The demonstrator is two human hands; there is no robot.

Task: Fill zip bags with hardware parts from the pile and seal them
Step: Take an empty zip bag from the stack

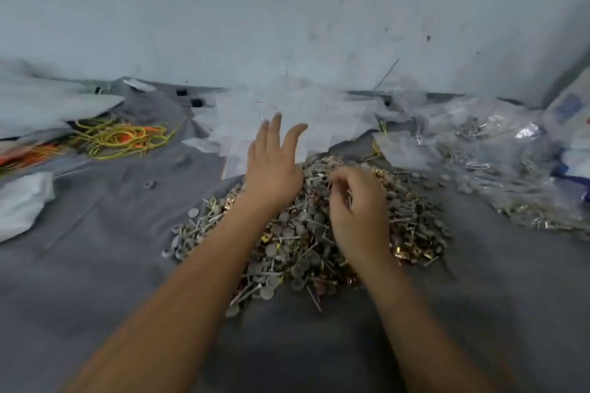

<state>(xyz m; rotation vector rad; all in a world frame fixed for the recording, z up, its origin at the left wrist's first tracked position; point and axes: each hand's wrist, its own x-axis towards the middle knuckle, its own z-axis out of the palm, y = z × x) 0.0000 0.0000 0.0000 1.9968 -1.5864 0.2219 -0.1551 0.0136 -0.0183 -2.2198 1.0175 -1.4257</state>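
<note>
Closest to me, my right hand (359, 212) curls over the pile of hardware parts (306, 233) on the grey surface (95, 265); whether it pinches anything I cannot tell. My left hand (273, 166) stretches flat-fingered toward empty zip bags (287, 115) beyond the pile.

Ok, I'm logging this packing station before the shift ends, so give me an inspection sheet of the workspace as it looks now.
Surface: grey cloth, creased, covers the work area.
Job's things: pile of hardware parts at centre; empty zip bags heaped behind it; filled bags to the right.
Clutter: yellow and orange ties far left; white crumpled bag at the left edge.
Hands: left hand open, fingers stretched toward the empty bags; right hand curled over the pile, apparently pinching small parts, blurred.
Cables: nothing seen.
Surroundings: pale, stained wall behind.
</note>
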